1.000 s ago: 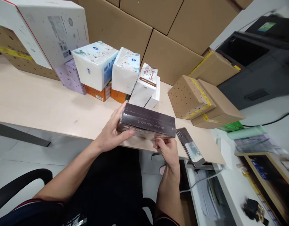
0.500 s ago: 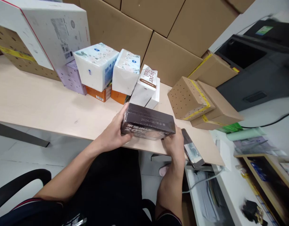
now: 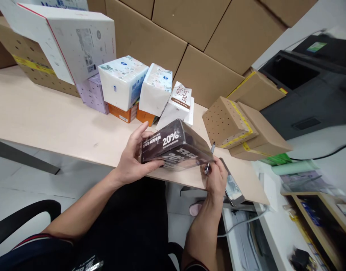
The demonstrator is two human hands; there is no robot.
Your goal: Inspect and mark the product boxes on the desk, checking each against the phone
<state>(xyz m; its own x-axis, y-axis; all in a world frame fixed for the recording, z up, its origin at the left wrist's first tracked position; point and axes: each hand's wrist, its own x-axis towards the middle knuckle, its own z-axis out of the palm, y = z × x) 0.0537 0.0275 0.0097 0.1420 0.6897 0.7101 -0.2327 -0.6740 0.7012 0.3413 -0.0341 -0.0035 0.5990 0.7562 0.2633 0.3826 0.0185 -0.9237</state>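
My left hand (image 3: 133, 158) grips the left end of a dark brown shrink-wrapped box (image 3: 173, 146) with "20%" printed on it, holding it tilted just above the front edge of the light wooden desk (image 3: 49, 120). My right hand (image 3: 216, 177) is closed at the box's right end and holds a thin pen-like tool (image 3: 210, 158) whose tip points up beside the box corner. A phone (image 3: 232, 186) lies on the desk just right of my right hand, partly hidden by it.
Tissue packs (image 3: 125, 84), a white "Super Meal" box (image 3: 177, 105), orange boxes and a lilac box (image 3: 94, 94) stand behind. Perforated cardboard parcels (image 3: 232, 122) lie to the right, a large white carton (image 3: 68, 41) at the left. A printer (image 3: 308, 79) sits far right; cardboard cartons line the wall.
The dark box has been turned so its "20%" face shows instead of the date side. My right hand has shifted to the right end, now with the pen-like tool visible in it.
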